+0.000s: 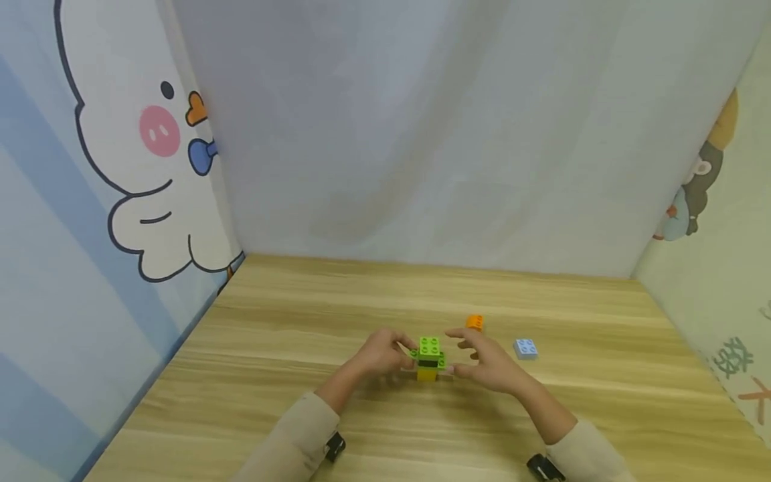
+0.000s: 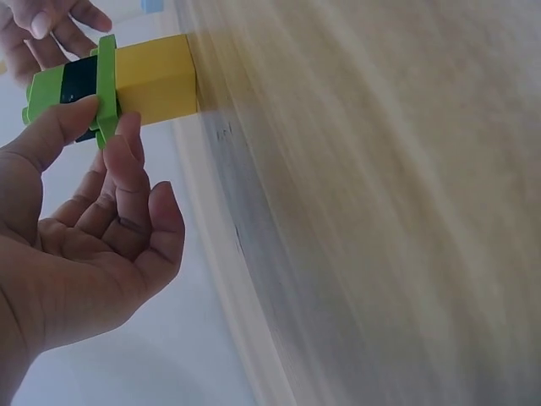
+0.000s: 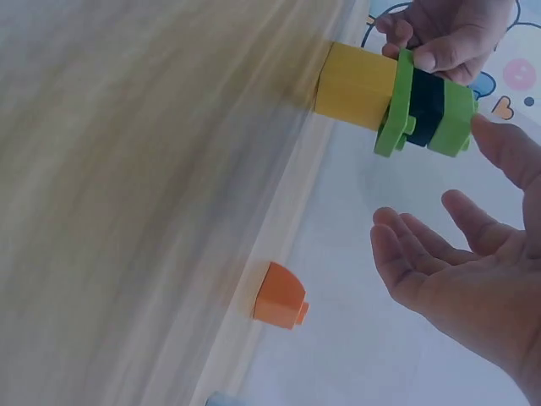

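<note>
A small upright stack of toy bricks [image 1: 429, 348] stands on the table. It has a yellow block [image 2: 156, 80] at the bottom, a wider green plate [image 3: 396, 101] over that, then a black layer [image 3: 425, 106] and a bright green studded brick [image 3: 454, 118] on top. My left hand [image 1: 385, 351] pinches one end of the green plate between thumb and forefinger. On the other side, my right hand [image 1: 484, 361] is held with fingers spread and relaxed, its thumb tip close to the stack. Whether that thumb touches the bricks I cannot tell.
Behind the right hand lies an orange curved brick [image 1: 474, 323]. Farther right sits a light blue studded brick [image 1: 526, 349]. The wooden table [image 1: 289, 314] ends at a pale curtain [image 1: 421, 134], with printed cloth on both sides.
</note>
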`<action>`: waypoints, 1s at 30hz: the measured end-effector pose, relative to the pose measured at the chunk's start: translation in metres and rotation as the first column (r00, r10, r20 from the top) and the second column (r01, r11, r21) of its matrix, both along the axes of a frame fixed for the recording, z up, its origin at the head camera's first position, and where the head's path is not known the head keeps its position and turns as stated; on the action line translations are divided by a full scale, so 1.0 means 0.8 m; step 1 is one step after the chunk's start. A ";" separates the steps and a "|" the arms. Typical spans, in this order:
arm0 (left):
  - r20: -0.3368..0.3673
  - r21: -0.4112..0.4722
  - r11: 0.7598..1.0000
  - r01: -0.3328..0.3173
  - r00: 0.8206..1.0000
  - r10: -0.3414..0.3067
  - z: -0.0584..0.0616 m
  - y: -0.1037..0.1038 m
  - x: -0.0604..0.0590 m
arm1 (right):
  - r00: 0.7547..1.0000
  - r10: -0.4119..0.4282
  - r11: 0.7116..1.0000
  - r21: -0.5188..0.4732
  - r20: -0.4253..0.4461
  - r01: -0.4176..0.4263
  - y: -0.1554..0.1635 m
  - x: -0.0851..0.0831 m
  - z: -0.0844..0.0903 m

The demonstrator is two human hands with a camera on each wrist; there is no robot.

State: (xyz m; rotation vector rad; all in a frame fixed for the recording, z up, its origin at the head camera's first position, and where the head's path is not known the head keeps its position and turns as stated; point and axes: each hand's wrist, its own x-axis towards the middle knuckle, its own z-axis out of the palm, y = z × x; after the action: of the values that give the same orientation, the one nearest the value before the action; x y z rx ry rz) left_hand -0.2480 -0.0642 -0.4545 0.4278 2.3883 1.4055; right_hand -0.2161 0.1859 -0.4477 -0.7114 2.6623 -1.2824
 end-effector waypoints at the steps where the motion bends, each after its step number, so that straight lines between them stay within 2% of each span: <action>1: 0.006 0.006 1.000 0.004 1.000 -0.004 -0.001 0.000 0.000 | 1.000 -0.013 1.000 -0.005 0.001 0.013 0.003 0.002 0.001; 4: 0.000 0.014 1.000 0.022 1.000 -0.022 -0.003 0.001 0.001 | 0.999 -0.043 0.999 -0.023 -0.005 0.043 0.012 0.008 0.002; 8: -0.013 0.009 0.999 0.038 0.999 -0.038 -0.003 0.003 0.000 | 0.996 -0.068 0.997 -0.042 -0.060 0.065 0.022 0.013 0.000; 14: 0.003 -0.012 1.000 0.019 1.000 -0.019 -0.001 0.003 -0.002 | 0.988 -0.101 0.992 -0.091 -0.117 0.090 0.036 0.018 -0.005; 30: 0.002 -0.014 1.000 0.023 1.000 -0.023 -0.001 -0.002 -0.004 | 0.978 -0.202 0.979 -0.016 -0.051 0.201 0.074 0.021 0.007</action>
State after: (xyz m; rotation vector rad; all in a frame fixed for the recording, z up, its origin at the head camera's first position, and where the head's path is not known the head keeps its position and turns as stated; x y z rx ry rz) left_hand -0.2509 -0.0659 -0.4556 0.4489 2.3827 1.3772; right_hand -0.1992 0.2454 -0.4422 -0.4928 2.8337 -1.3422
